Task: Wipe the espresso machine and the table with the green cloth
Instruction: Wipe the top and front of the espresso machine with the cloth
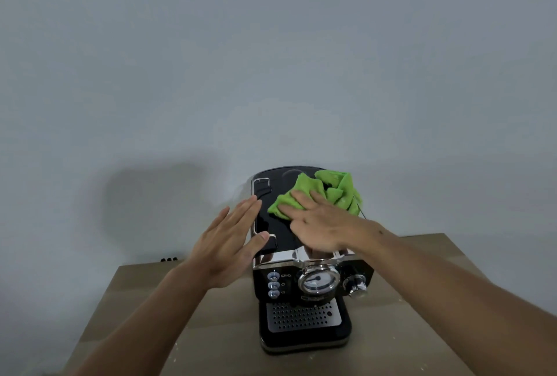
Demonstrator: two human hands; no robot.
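A black and chrome espresso machine stands in the middle of a brown table, its gauge and knob facing me. The crumpled green cloth lies on the machine's glossy black top, toward its right and back. My right hand presses flat on the near part of the cloth, fingers spread over it. My left hand is flat and open against the machine's upper left edge, thumb on the top's front corner.
A plain grey wall rises right behind the table and machine. The machine's drip tray juts toward me. A small dark object peeks over the table's far left edge. Pale crumbs speckle the table near the front.
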